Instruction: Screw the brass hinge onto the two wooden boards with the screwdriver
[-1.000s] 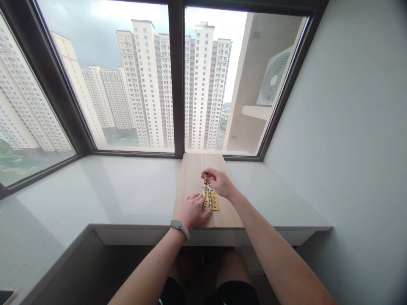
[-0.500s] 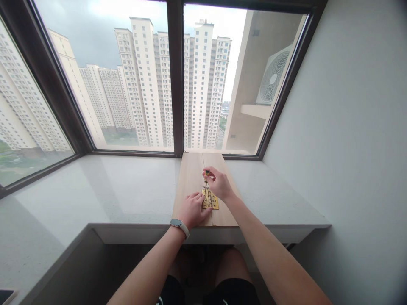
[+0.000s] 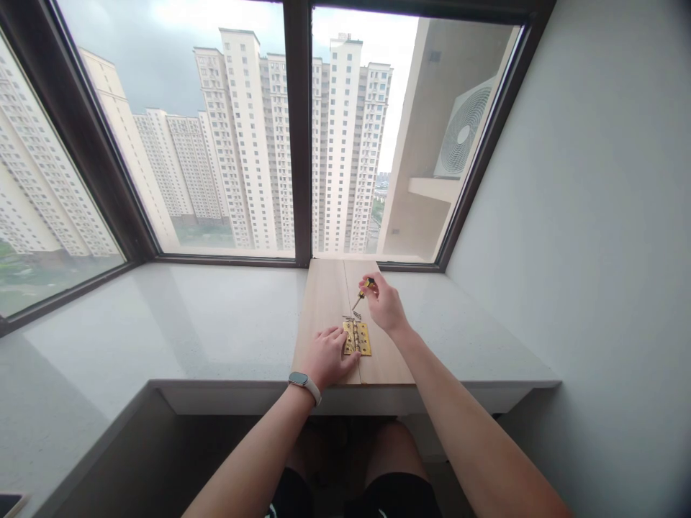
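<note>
A gold hinge (image 3: 365,339) lies across the seam between two light wooden boards (image 3: 325,295). Flat on the left board rests my left hand (image 3: 328,355), its fingers spread and touching the left leaf and lower edge of the hinge. My right hand (image 3: 384,301) grips a yellow and black screwdriver (image 3: 369,283) by its handle, above the right board. The screwdriver's shaft slants down and left, its tip near several small screws (image 3: 357,314) just beyond the hinge. The left leaf is partly covered by my left fingers.
The boards lie on a white counter (image 3: 227,316) and reach back to the dark window frame (image 3: 304,144). A white wall (image 3: 594,216) stands on the right. The counter's front edge is close to my legs. A dark object (image 3: 11,501) shows at the lower left corner.
My right hand has moved right and slightly away with the screwdriver, lifting its tip off the hinge's left leaf and tilting the shaft. My left hand has stayed in place.
</note>
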A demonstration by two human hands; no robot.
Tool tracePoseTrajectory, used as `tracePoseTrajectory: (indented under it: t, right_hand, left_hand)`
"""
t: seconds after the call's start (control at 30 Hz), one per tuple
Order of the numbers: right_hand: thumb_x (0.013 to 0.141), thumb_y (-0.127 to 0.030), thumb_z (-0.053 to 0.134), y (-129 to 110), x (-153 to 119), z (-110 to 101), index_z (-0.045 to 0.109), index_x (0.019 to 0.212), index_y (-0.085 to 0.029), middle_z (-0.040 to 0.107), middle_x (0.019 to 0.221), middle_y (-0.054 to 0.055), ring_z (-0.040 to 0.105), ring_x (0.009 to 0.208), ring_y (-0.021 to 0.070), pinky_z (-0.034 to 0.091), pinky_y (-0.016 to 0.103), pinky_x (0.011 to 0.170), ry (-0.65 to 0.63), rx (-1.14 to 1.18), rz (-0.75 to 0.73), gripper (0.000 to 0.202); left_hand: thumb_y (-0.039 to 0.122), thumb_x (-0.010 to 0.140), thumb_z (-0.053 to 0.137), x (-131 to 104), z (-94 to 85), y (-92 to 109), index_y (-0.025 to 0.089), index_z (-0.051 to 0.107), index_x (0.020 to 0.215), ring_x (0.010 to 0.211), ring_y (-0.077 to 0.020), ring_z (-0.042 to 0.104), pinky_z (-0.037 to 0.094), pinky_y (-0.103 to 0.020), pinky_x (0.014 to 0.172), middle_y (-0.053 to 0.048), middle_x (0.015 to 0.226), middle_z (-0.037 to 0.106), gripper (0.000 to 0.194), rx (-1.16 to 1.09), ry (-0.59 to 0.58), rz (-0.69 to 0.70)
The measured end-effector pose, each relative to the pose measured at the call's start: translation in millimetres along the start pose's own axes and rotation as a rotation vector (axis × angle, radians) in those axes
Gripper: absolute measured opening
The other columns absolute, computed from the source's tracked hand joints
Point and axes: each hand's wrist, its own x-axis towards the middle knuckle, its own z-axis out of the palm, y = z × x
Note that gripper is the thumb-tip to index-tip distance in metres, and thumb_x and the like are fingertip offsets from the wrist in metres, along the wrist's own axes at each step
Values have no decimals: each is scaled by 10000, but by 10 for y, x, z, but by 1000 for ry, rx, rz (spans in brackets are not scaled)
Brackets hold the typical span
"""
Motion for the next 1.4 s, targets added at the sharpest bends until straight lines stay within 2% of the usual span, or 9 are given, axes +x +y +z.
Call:
tracePoseTrajectory:
  t: [0.17, 0.3, 0.47, 0.6, 0.7, 0.9, 1.1, 1.27, 1.4]
  right_hand:
    - [992, -430, 592, 138, -175, -73, 619, 1119, -253, 773, 1064, 78, 754, 951, 250, 592, 400, 877, 174, 61, 87, 219]
    - [995, -473, 605, 218, -389, -125, 624, 1122, -246, 776, 1065, 98, 753, 972, 257, 595, 418, 899, 300, 113, 146, 261]
    - [982, -478, 637, 265, -582, -237, 622, 1114, -235, 777, 1066, 107, 754, 983, 260, 594, 438, 920, 372, 147, 181, 276]
    - [985, -469, 640, 279, -684, -353, 617, 1121, -235, 771, 1076, 108, 750, 1007, 262, 593, 444, 931, 358, 162, 188, 272]
    - [987, -464, 643, 268, -745, -436, 615, 1133, -237, 766, 1090, 106, 745, 1028, 262, 590, 447, 945, 344, 162, 185, 272]
    - [992, -465, 637, 229, -796, -550, 616, 1132, -236, 768, 1092, 106, 746, 1029, 260, 588, 458, 957, 380, 154, 175, 268]
    - [979, -487, 647, 258, -809, -578, 616, 1134, -231, 772, 1082, 113, 750, 1012, 264, 595, 461, 944, 401, 157, 189, 300]
    - [970, -511, 648, 294, -866, -561, 623, 1125, -232, 774, 1068, 119, 753, 993, 270, 600, 459, 933, 395, 144, 227, 320]
    - [975, -516, 639, 286, -918, -565, 623, 1130, -236, 773, 1081, 127, 753, 1006, 276, 606, 457, 928, 389, 142, 233, 320]
  left_hand:
    - [372, 1064, 474, 191, 41, -178, 201, 684, 1206, 1174, -253, 649, 489, -374, 1023, -115, 1244, 712, 306, -112, 46, -88]
    - [167, 1000, 522, 537, 83, -351, 175, 695, 1178, 1153, -242, 641, 490, -359, 1021, -115, 1218, 701, 249, -94, 59, -122]
    - [19, 933, 509, 943, 224, -451, 183, 687, 1207, 1162, -247, 586, 480, -352, 1011, -97, 1176, 718, 366, 0, -41, -17]
    - [48, 958, 507, 1099, 355, -494, 184, 688, 1193, 1132, -251, 582, 476, -341, 972, -102, 1084, 733, 326, -20, -149, -25]
    - [60, 969, 489, 1129, 399, -530, 178, 685, 1166, 1109, -250, 597, 476, -330, 936, -110, 1047, 727, 302, -38, -169, -72]
    - [75, 981, 474, 1083, 349, -511, 188, 659, 1203, 1076, -227, 630, 487, -299, 879, -131, 1171, 681, 310, -79, -131, -179]
    - [199, 1017, 481, 1016, 346, -293, 198, 684, 1083, 854, -182, 657, 508, -283, 749, -64, 974, 725, 213, -371, -120, -156]
    - [175, 960, 571, 995, 394, -89, 212, 722, 998, 958, -207, 698, 552, -333, 871, -72, 1016, 760, 160, -376, -101, -67]
    - [160, 947, 597, 1005, 447, -26, 224, 745, 989, 983, -221, 708, 573, -378, 926, -80, 1023, 765, 166, -329, -97, -44]
